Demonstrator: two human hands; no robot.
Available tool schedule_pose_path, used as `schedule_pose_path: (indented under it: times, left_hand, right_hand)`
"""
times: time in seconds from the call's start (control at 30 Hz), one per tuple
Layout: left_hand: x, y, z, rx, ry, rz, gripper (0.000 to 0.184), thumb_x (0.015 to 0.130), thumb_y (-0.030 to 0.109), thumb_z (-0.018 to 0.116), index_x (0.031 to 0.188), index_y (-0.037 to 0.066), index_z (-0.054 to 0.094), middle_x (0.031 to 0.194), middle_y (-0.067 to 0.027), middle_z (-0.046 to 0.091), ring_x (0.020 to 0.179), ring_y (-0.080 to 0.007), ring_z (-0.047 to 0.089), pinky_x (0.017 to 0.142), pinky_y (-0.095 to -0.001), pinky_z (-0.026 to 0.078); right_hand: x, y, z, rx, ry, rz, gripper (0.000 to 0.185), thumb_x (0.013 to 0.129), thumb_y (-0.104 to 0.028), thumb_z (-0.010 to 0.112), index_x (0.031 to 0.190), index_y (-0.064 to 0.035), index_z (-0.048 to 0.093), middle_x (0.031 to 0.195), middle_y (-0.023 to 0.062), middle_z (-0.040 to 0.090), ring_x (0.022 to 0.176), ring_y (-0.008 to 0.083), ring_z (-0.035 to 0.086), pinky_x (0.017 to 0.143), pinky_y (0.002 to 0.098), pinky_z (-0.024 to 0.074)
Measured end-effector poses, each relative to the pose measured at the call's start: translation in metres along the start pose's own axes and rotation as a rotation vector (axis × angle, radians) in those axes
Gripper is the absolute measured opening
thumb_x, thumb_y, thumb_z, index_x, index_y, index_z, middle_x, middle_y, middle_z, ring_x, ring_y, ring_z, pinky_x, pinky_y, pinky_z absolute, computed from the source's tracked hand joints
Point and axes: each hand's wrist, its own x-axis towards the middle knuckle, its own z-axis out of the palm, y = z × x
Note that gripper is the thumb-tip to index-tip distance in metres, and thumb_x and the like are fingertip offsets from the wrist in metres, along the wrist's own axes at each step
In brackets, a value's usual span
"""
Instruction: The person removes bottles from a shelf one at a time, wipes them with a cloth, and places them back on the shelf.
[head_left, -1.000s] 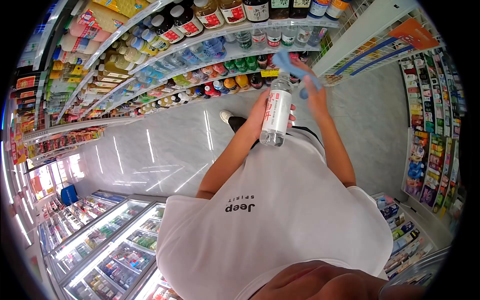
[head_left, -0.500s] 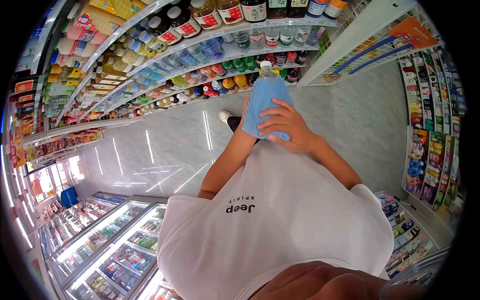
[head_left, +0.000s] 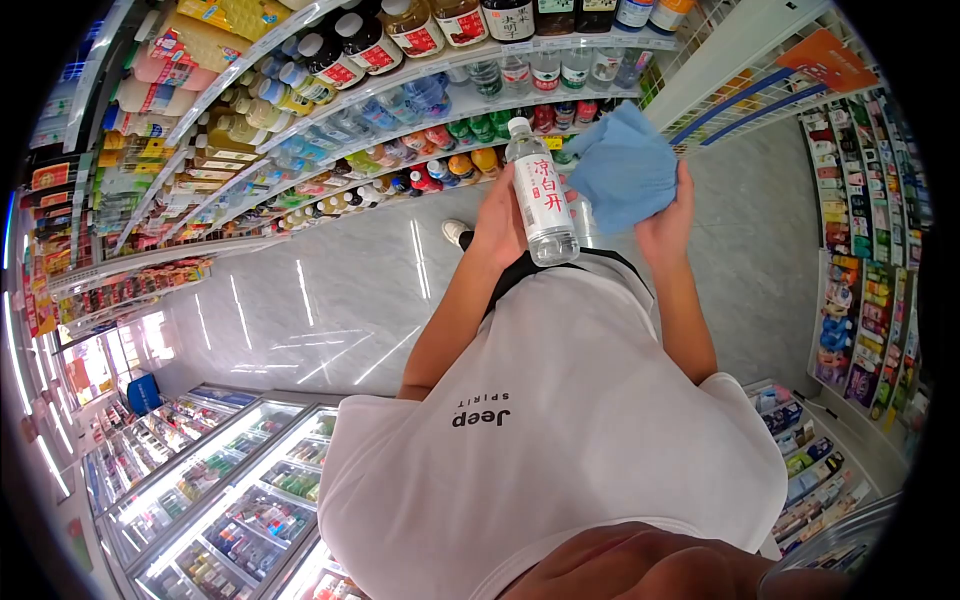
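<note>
My left hand (head_left: 499,222) is wrapped round the side of a clear plastic water bottle (head_left: 543,198). The bottle has a white cap and a white label with red characters, and it tilts slightly, cap towards the shelves. To its right, my right hand (head_left: 668,224) grips a blue cloth (head_left: 624,168) by its right edge; some of the fingers are behind the cloth. The cloth is spread out, its left edge close beside the bottle. Something clear shows between bottle and cloth, too hidden to name.
Drink shelves (head_left: 460,105) with rows of bottles curve across the front and left. A white mesh end panel (head_left: 720,85) stands front right. More goods fill a rack (head_left: 865,250) at the right. Glass-doored display cases (head_left: 235,490) lie lower left, and grey tiled floor (head_left: 340,290) runs between.
The cloth has come off the bottle, which it was wrapped around. My right hand has moved right with the cloth, and the bottle's label now shows in my left hand.
</note>
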Motion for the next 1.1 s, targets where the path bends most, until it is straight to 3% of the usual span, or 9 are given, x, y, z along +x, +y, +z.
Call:
schedule_pose_path:
  times: [0.13,0.23,0.43,0.53,0.63,0.67,0.77,0.9,1.1]
  left_hand:
    - [0.001,-0.003,-0.011,0.044,0.047,-0.037,0.066,0.098,0.059,0.041,0.133,0.004,0.049,0.114,-0.0184,0.062,0.094,-0.032,0.067,0.073,-0.0458,0.061]
    - [-0.002,-0.005,-0.011,0.048,-0.026,-0.079,0.067,0.096,0.061,0.045,0.128,0.003,0.052,0.104,-0.0156,0.064,0.08,-0.0263,0.066,0.06,-0.0394,0.06]
    - [-0.003,-0.017,0.003,0.04,-0.086,-0.162,0.066,0.099,0.059,0.034,0.122,0.002,0.054,0.103,-0.0183,0.065,0.086,-0.0271,0.067,0.062,-0.0441,0.06]
    - [0.002,-0.022,-0.018,0.053,-0.188,-0.165,0.055,0.102,0.049,0.031,0.126,0.004,0.052,0.109,-0.0171,0.065,0.095,-0.0281,0.069,0.072,-0.0477,0.061]
    - [-0.004,-0.021,-0.007,0.006,0.047,-0.09,0.054,0.102,0.051,0.032,0.13,0.007,0.05,0.111,-0.0126,0.065,0.092,-0.0282,0.069,0.077,-0.0438,0.061]
    - [-0.002,-0.022,-0.004,-0.061,-0.014,-0.023,0.057,0.102,0.052,0.036,0.139,0.01,0.044,0.126,-0.0116,0.06,0.109,-0.0288,0.065,0.091,-0.0422,0.057]
    - [-0.005,-0.022,-0.007,0.181,-0.036,0.197,0.063,0.101,0.054,0.038,0.145,0.009,0.038,0.137,-0.0115,0.053,0.121,-0.03,0.058,0.1,-0.0436,0.051]
    - [-0.004,-0.006,-0.006,0.069,-0.003,0.065,0.06,0.099,0.056,0.043,0.133,0.007,0.052,0.124,-0.0159,0.061,0.108,-0.0324,0.064,0.093,-0.0454,0.054]
    - [-0.003,0.01,0.002,0.038,0.036,-0.096,0.063,0.097,0.06,0.046,0.126,0.005,0.057,0.11,-0.0162,0.067,0.095,-0.0303,0.068,0.084,-0.0424,0.057]
  right_hand:
    - [0.014,0.005,-0.001,0.029,0.03,-0.029,0.053,0.104,-0.042,0.04,0.138,-0.0019,0.047,0.138,0.0103,0.055,0.127,0.0229,0.052,0.11,0.0396,0.0367]
    - [0.016,0.013,0.009,-0.136,0.021,-0.102,0.052,0.104,-0.042,0.04,0.136,-0.0022,0.051,0.14,0.009,0.054,0.133,0.0243,0.047,0.113,0.0408,0.0335]
    - [0.024,0.027,0.037,-1.255,-0.726,-0.771,0.029,0.098,-0.027,0.052,0.113,-0.009,0.069,0.122,0.0039,0.066,0.128,0.0246,0.05,0.117,0.0478,0.0248]
    - [0.016,0.03,0.04,-1.402,-0.862,-0.794,0.025,0.095,-0.023,0.052,0.104,-0.0103,0.072,0.119,0.0049,0.066,0.13,0.0261,0.049,0.118,0.0529,0.0207]
    - [0.001,0.03,0.042,-1.393,-0.989,-0.736,0.02,0.092,-0.019,0.056,0.102,-0.012,0.072,0.116,0.0028,0.067,0.128,0.0266,0.05,0.118,0.0536,0.0218]
    - [-0.006,0.032,0.04,-1.402,-1.032,-0.739,0.019,0.092,-0.02,0.057,0.101,-0.0126,0.072,0.115,0.0018,0.067,0.128,0.0257,0.05,0.117,0.0532,0.0227]
    - [-0.022,0.037,0.036,-1.398,-1.156,-0.749,0.015,0.092,-0.021,0.059,0.098,-0.0138,0.071,0.11,-0.0003,0.067,0.126,0.0238,0.051,0.116,0.0529,0.0249]
    - [-0.045,0.034,0.03,-1.348,-1.268,-0.694,0.014,0.092,-0.021,0.06,0.096,-0.0136,0.071,0.107,-0.0008,0.068,0.125,0.024,0.053,0.116,0.0549,0.0255]
    - [-0.064,0.014,0.031,-1.205,-1.303,-0.439,0.022,0.094,-0.023,0.057,0.102,-0.0104,0.073,0.113,0.0026,0.068,0.125,0.0255,0.054,0.116,0.056,0.0238]
